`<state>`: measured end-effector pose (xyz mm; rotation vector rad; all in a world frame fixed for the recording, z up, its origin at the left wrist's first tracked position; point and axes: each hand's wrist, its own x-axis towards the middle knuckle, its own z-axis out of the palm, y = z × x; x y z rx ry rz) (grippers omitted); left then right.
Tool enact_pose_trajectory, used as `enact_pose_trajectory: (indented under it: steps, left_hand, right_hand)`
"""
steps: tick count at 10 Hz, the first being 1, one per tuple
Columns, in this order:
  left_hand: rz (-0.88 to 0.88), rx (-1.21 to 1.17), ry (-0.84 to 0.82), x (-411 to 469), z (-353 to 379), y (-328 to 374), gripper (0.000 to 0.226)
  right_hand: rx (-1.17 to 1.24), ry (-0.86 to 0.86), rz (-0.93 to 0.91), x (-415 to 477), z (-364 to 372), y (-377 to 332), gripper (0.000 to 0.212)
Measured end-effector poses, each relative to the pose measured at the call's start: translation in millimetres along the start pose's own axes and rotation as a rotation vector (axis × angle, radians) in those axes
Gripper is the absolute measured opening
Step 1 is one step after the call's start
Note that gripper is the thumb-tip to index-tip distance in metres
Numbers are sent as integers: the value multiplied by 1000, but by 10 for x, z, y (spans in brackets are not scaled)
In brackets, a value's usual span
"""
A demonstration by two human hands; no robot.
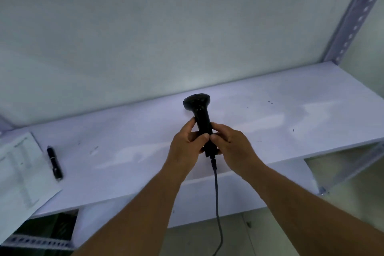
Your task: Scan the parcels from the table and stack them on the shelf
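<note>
A black handheld barcode scanner (199,110) is held over the white shelf board (291,114), its head pointing away from me. My left hand (185,141) grips the scanner's handle from the left. My right hand (230,143) grips the same handle from the right, the thumbs meeting on top. A dark cable (217,197) hangs from the handle's base down toward the floor. No parcel is in view.
A black pen (55,162) lies on the shelf at the left, beside a printed paper sheet (18,172). A perforated metal upright (357,12) rises at the right. A white back panel (166,37) closes the shelf behind.
</note>
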<state>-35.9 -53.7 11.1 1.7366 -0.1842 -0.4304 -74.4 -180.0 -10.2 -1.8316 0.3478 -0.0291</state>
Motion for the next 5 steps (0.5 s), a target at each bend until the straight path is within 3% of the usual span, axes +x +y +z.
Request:
enact_pose_trajectory:
  steps: [3,5]
  left_hand:
    - [-37,41,26,266,39,-188,48]
    - [-28,193,5,297,-4,-192,49]
  right_hand:
    - [-66,18,16,230,60,116,35]
    - [-91,11,52,191,45,26,35]
